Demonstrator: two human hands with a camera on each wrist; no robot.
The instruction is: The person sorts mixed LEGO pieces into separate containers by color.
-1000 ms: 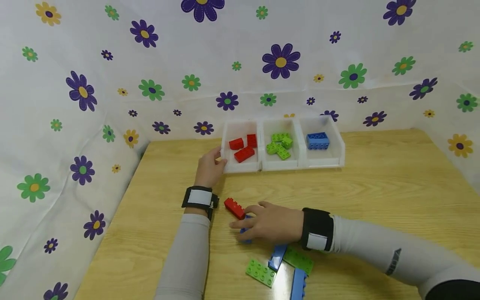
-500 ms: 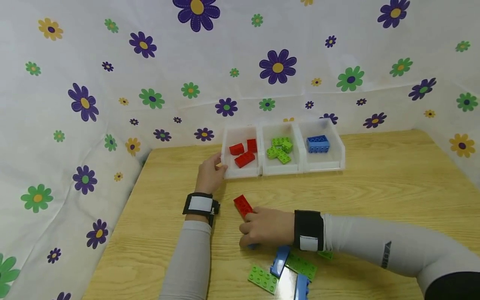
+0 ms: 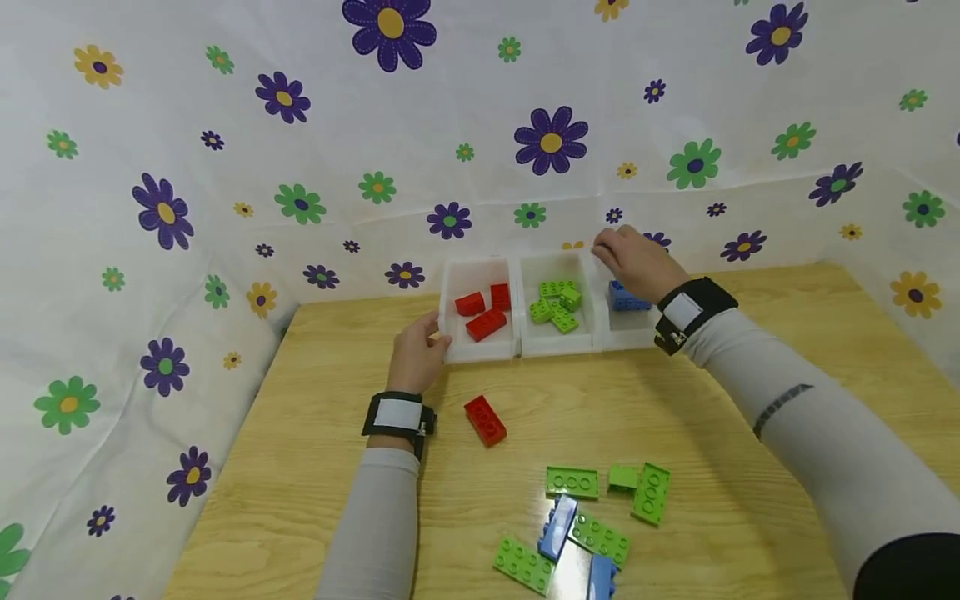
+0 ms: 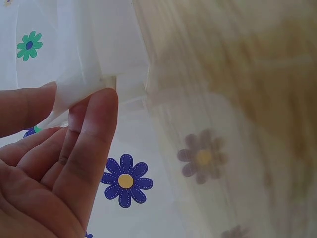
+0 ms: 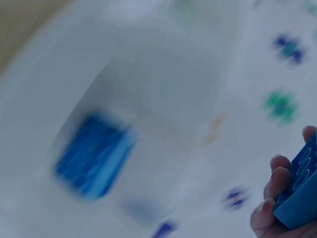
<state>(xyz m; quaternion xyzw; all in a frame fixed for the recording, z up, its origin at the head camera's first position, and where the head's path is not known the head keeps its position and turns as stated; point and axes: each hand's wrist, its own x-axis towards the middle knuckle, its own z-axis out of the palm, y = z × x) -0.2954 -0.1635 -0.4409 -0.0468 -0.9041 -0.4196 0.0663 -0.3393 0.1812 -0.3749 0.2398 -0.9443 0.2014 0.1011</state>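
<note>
My right hand (image 3: 641, 265) is raised over the right-hand white bin (image 3: 628, 338). It grips a blue toy building brick (image 5: 303, 191), seen at the edge of the right wrist view and hidden by the hand in the head view. Blue bricks (image 3: 627, 298) lie inside that bin below it. With thumb and fingers, my left hand (image 3: 417, 357) pinches the side wall of the left white bin (image 3: 483, 351), which contains red bricks (image 3: 485, 325). Between them, the middle bin (image 3: 558, 343) contains several green bricks (image 3: 562, 317). A single red brick (image 3: 486, 421) lies on the table in front.
Nearer me on the wooden table (image 3: 315, 500) are several green bricks (image 3: 650, 494) and two blue bricks, one a blue brick (image 3: 557, 528) leaning among them. A flowered cloth (image 3: 480, 100) hangs close behind the bins.
My right hand has picked up the blue brick beside the red one and carried it up and right to the right-hand bin. The red brick turned slightly. My left hand stays at the left bin.
</note>
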